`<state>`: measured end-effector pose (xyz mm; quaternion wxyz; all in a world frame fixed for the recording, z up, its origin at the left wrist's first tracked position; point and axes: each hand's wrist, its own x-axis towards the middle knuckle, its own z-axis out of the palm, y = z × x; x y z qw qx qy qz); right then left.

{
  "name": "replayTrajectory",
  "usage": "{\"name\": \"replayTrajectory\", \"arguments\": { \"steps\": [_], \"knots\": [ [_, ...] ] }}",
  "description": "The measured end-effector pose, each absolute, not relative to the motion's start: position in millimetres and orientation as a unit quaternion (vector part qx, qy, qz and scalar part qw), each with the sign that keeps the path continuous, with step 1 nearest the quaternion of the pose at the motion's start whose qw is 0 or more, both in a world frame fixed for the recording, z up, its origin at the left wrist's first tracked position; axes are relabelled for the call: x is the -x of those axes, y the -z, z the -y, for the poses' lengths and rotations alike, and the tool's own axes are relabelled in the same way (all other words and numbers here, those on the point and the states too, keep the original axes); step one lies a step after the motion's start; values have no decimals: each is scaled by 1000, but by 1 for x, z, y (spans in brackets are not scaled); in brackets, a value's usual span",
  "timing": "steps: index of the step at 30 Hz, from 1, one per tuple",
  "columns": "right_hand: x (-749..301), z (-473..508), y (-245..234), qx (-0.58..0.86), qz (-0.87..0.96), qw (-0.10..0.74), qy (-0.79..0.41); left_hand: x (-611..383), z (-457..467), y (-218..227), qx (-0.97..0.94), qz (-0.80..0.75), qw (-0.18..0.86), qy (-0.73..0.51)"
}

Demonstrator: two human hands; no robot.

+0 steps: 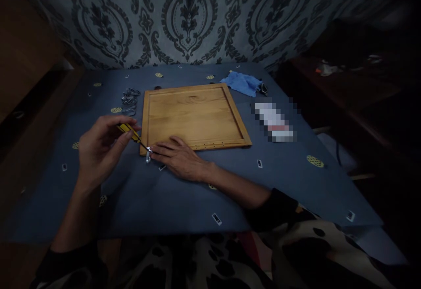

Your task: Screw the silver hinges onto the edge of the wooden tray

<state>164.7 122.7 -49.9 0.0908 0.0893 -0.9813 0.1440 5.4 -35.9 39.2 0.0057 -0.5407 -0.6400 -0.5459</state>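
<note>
A yellow-and-black screwdriver [129, 132] is pinched in my left hand [103, 148], its shaft slanting down to the right. The tip meets a small shiny metal fitting [148, 154] at the near left corner of a framed wooden panel [194, 113]. My right hand [180, 159] lies across the panel's near edge with fingers stretched out to the left. Its fingertips are beside the fitting, and whether they press on it cannot be made out. Several small holes show along the panel's near rail.
Several metal fittings [130, 100] lie in a group left of the panel. A blue cloth [242, 83] with a dark object beside it lies at the back right. Nearer is a blurred-out white packet [272, 121]. A patterned curtain or wall [144, 21] rises behind the blue-covered table [279, 205].
</note>
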Motion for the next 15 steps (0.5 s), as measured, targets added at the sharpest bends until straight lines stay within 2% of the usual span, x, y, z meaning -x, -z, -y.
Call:
{"name": "replayTrajectory", "arguments": {
  "steps": [15],
  "knots": [
    [-164, -122, 52, -90, 981, 88, -146, -1, 36, -33, 550, 651, 4, 523]
  ]
}}
